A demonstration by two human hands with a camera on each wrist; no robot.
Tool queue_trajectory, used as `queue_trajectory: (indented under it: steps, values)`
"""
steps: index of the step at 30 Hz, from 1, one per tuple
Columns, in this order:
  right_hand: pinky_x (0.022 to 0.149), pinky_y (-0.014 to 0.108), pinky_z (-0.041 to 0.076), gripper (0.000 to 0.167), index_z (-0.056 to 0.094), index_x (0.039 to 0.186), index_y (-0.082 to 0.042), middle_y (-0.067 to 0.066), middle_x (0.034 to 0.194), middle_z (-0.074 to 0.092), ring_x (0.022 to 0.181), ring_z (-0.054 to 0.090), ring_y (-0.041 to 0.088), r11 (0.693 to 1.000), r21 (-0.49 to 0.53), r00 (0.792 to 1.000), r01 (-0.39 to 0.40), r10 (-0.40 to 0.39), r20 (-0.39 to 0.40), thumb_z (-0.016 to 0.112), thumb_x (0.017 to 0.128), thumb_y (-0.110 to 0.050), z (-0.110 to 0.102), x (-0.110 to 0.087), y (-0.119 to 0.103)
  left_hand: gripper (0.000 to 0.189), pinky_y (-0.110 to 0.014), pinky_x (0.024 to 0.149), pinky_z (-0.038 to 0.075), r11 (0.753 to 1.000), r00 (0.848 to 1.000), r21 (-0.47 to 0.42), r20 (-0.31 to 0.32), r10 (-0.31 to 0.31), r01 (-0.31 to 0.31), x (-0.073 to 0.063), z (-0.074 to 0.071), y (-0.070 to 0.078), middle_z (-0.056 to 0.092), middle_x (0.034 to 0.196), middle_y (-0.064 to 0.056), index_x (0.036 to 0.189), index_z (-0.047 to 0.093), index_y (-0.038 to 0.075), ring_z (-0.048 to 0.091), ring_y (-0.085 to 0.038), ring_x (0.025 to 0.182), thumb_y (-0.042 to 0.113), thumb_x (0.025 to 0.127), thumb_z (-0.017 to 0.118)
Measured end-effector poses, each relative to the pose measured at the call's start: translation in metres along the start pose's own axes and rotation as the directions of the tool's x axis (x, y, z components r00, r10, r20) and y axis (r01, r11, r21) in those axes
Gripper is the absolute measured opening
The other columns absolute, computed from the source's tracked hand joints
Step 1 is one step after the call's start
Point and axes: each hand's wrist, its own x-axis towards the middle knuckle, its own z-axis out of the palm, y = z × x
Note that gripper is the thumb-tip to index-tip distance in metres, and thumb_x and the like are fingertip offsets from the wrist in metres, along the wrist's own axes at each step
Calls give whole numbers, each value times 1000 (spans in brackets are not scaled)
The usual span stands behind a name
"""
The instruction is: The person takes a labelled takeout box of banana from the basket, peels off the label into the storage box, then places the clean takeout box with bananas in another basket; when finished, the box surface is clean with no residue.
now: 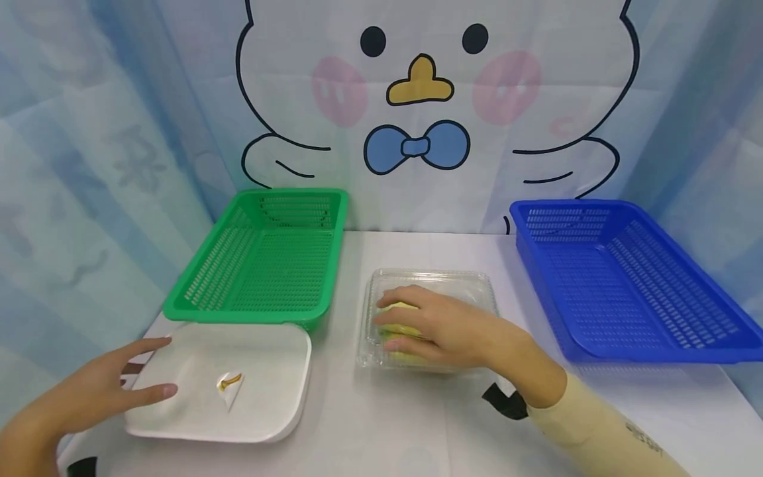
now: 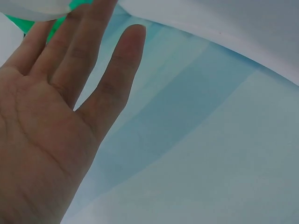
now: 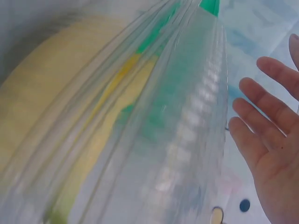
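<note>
In the head view, my left hand [image 1: 104,387] rests at the left edge of a white rounded rectangular tray [image 1: 262,377], fingers spread. A small triangular mark with a yellow-orange curve [image 1: 230,382] shows on the tray. The left wrist view has that hand [image 2: 56,102] with straight fingers beside a white rim [image 2: 35,8]. My right hand [image 1: 438,328] lies over a clear plastic box [image 1: 465,285], fingers loosely bent. Something yellow with a little green [image 1: 396,328] shows under it, partly covered. In the right wrist view, the hand [image 3: 275,135] has extended fingers beside the clear plastic [image 3: 187,116].
Behind the white tray stands a green perforated basket [image 1: 330,265]. On the right is a blue perforated basket [image 1: 542,298]. Black tape pieces [image 1: 505,401] mark the white table [image 1: 405,424]. A printed curtain [image 1: 417,199] hangs behind the table.
</note>
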Motion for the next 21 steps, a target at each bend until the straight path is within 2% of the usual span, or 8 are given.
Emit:
queue_trajectory:
  steps: [6, 12, 15, 18, 21]
  values:
    - [109, 45, 48, 35, 65, 134, -17, 6, 143, 58, 135, 54, 24, 997, 5, 997, -79, 79, -26, 62, 104, -35, -12, -25, 8, 94, -64, 85, 53, 998, 1000, -67, 15, 2, -1, -2, 3, -11, 34, 147, -43, 155, 22, -11, 59, -53, 115, 46, 98, 69]
    - [107, 48, 50, 37, 64, 136, -18, 3, 144, 57, 136, 53, 25, 988, 13, 981, -153, 153, -115, 69, 100, -23, -35, -53, 21, 87, -62, 85, 54, 995, 1000, -99, 27, -4, 7, -6, 2, -16, 37, 145, -44, 155, 24, -11, 60, -52, 115, 43, 100, 66]
    - [106, 48, 50, 39, 64, 137, -20, 2, 144, 56, 136, 52, 25, 979, -3, 970, -202, 199, -139, 71, 99, -20, -44, -68, 28, 82, -59, 83, 56, 996, 1000, -93, -20, -8, 6, -8, -1, -15, 39, 144, -44, 152, 28, -12, 60, -53, 114, 42, 102, 65]
    - [108, 39, 49, 40, 64, 136, -20, 3, 142, 58, 135, 53, 25, 978, -23, 964, -209, 202, -171, 73, 97, -16, -46, -80, 36, 81, -60, 82, 56, 997, 995, -70, -93, -21, 14, -9, -4, -12, 40, 143, -43, 149, 32, -14, 57, -58, 115, 44, 102, 63]
    - [107, 36, 48, 42, 65, 134, -17, 6, 139, 59, 134, 53, 26, 978, -36, 960, -204, 192, -205, 76, 94, -11, -45, -89, 45, 83, -66, 84, 51, 999, 985, -44, -170, -32, 25, -10, -8, -4, 38, 142, -45, 149, 31, -13, 49, -63, 119, 48, 102, 61]
